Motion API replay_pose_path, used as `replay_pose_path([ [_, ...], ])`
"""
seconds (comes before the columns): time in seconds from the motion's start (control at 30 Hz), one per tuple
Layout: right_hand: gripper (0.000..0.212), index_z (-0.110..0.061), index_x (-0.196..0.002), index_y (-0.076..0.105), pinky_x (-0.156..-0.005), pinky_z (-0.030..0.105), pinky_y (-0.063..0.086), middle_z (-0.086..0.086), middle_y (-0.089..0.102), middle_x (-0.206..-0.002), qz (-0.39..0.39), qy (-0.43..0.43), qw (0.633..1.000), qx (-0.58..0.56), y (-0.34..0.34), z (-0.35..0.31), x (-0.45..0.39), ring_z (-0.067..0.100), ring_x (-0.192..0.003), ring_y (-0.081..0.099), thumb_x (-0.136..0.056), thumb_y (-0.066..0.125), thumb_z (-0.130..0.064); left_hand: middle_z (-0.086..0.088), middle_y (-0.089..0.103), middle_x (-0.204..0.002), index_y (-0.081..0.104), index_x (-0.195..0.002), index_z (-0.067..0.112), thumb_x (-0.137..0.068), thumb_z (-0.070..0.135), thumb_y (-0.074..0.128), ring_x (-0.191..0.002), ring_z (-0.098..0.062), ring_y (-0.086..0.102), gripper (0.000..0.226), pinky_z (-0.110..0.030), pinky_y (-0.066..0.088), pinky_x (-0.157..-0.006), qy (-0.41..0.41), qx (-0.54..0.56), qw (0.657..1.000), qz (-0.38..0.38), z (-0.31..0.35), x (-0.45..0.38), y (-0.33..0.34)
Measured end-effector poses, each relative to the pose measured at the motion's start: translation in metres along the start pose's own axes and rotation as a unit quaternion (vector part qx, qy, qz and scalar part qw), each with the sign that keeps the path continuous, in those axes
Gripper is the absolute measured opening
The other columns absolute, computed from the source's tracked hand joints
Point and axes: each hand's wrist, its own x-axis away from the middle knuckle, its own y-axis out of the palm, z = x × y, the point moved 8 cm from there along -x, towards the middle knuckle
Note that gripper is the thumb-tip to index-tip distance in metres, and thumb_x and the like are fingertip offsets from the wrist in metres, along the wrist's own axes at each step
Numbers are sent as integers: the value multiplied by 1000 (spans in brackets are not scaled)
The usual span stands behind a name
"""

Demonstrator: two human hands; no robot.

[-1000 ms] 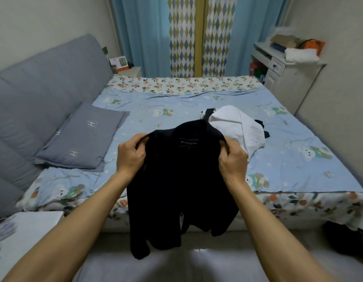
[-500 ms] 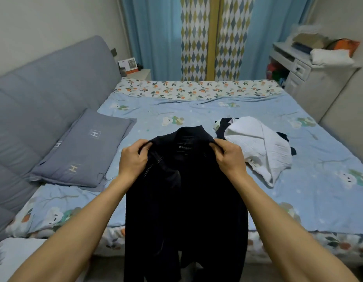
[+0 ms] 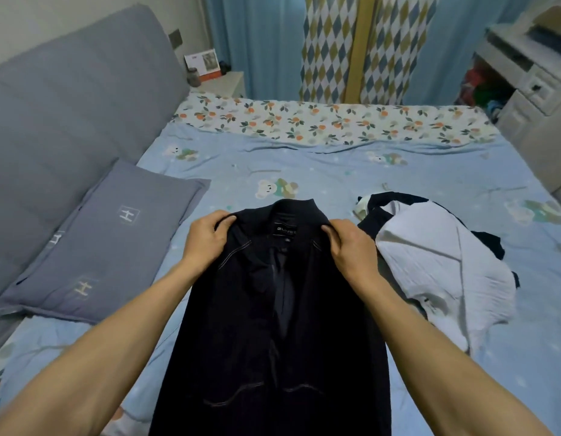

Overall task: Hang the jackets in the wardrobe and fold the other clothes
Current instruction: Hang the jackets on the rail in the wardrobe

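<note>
Since a second ago the dark jacket (image 3: 272, 309) has come down from mid-air; it now lies front-up across the blue bedsheet (image 3: 398, 171), bottom centre of frame. Left hand (image 3: 206, 239) and right hand (image 3: 351, 247) each pinch a shoulder beside the collar. Right of it, touching: crumpled white garment (image 3: 442, 272) over dark clothing. Left: grey pillow (image 3: 109, 243). Top: curtains (image 3: 335, 45).

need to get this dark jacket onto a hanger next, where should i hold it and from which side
Hold the dark jacket at its shoulders, either side of the collar, coming from above. It lies front up with the collar away from you, and the left hand and right hand already pinch there, leaving the neck free.
</note>
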Motion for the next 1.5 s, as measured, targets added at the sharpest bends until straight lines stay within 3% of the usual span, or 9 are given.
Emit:
replay_pose_path([
  [0.1,27,-5,-98,65,-60,40,45,12,63,-88,15,13,1000,15,29,20,-42,35,-76,60,-101,53,-29,13,72,-88,71,-93,25,-93,38,55,-86,-12,66,21,-32,51,-81,-10,-5,1000,11,-22,-44,25],
  [0.3,26,-3,-119,52,-85,40,44,17,53,-121,-248,114,948,163,138,73,-70,37,-108,55,-96,53,-16,-8,63,-125,57,-131,19,-95,33,61,-117,-30,56,39,-42,46,-97,-138,-192,961,-146,-104,-87,109],
  [0.5,16,-11,-107,64,-83,35,51,8,65,-109,-378,151,913,6,220,50,-15,26,-99,62,-94,59,-20,9,62,-83,69,-105,20,-92,24,63,-88,-17,64,15,-26,48,-79,-218,-79,953,-197,-168,-14,121],
  [0.67,15,-16,-108,67,-83,37,56,1,69,-96,-419,164,890,-72,280,4,34,17,-87,66,-95,61,-20,-5,70,-97,70,-102,14,-88,11,62,-93,-24,65,17,-34,52,-87,-310,-104,923,-203,-258,72,70],
  [0.8,12,-16,-104,67,-79,36,57,1,70,-91,-445,162,876,-91,335,-28,63,18,-83,67,-96,59,-19,-14,58,-121,59,-125,10,-87,12,62,-113,-30,54,38,-40,47,-94,-334,-185,893,-240,-335,98,46],
  [0.93,10,-20,-103,67,-65,17,50,-5,68,-86,-437,166,879,-92,370,-37,79,9,-78,64,-96,60,-19,-18,39,-146,41,-143,10,-83,16,66,-130,-35,40,65,-46,41,-102,-271,-281,876,-284,-378,84,68],
  [1.1,10,-22,-104,67,-61,10,47,-10,66,-86,-443,174,876,-72,398,-27,93,4,-76,64,-96,60,-20,-22,8,-159,-1,-155,19,-74,56,78,-147,-41,10,119,-58,15,-115,-233,-415,780,-406,-431,90,119],
  [1.23,11,-23,-106,66,-60,9,46,-13,65,-85,-454,185,870,-53,404,-12,103,3,-76,63,-96,60,-22,-17,46,-133,22,-147,19,-79,23,71,-124,-34,46,84,-59,26,-111,-163,-430,828,-320,-434,84,114],
  [1.5,16,-28,-107,63,-68,18,54,-6,69,-90,-393,265,863,-173,384,-16,95,9,-77,68,-100,52,-37,-13,49,-133,39,-150,20,-82,21,68,-118,-32,46,75,-42,35,-107,-56,-248,934,-252,-347,77,89],
])
